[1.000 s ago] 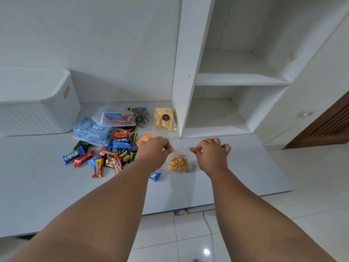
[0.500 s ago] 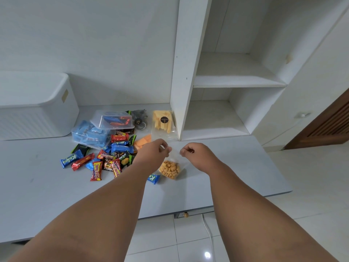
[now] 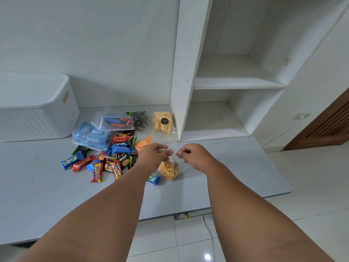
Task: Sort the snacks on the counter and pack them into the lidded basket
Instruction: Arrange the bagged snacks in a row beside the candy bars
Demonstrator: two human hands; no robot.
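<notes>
Pinching the top of the clear snack bag (image 3: 170, 170) with left hand (image 3: 153, 157) and right hand (image 3: 194, 157). Held it just right of the candy pile (image 3: 111, 159), white basket (image 3: 37, 110) far left of it.

White basket (image 3: 43, 118) with ribbed walls, pale blue-grey tabletop (image 3: 37, 195), clear bag (image 3: 170, 170) of golden-orange puffs, red, blue and black candy wrappers (image 3: 120, 149), yellow sticks (image 3: 157, 124) under a black round label (image 3: 164, 121), white shelf (image 3: 232, 82), brown slatted door (image 3: 328, 129), white floor tiles (image 3: 283, 233)
</notes>
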